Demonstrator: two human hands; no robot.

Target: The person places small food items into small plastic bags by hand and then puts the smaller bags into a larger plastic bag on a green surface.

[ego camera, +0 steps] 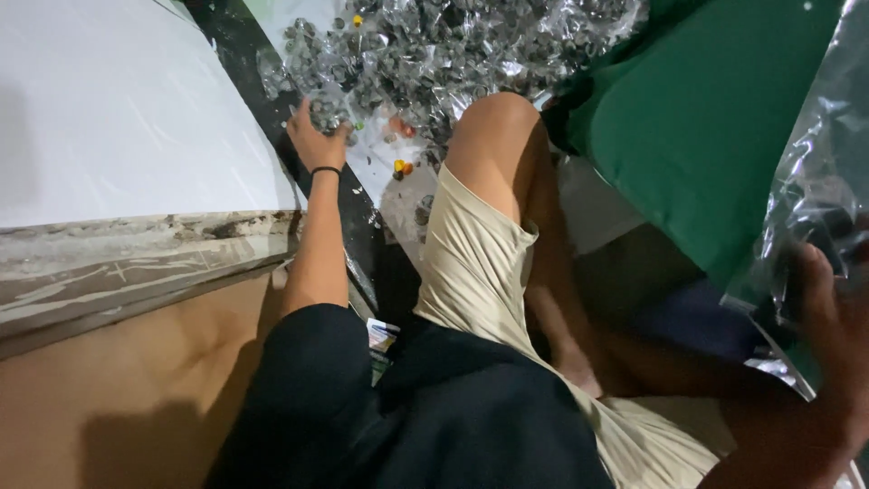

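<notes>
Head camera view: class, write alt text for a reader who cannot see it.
A seated person's left hand reaches into a pile of small clear packets of dark parts on the floor, while the right hand grips a clear plastic bag. A bent knee and a green cushion lie between.

left hand [312, 138] on small packets [434, 54], right hand [837, 335] gripping clear bag [815, 181]

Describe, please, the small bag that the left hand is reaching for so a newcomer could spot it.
Start at the heap of clear plastic bags of small dark metal parts. At its left edge, the left hand touches one small clear bag, lying apart from the heap beside the white board.
</notes>
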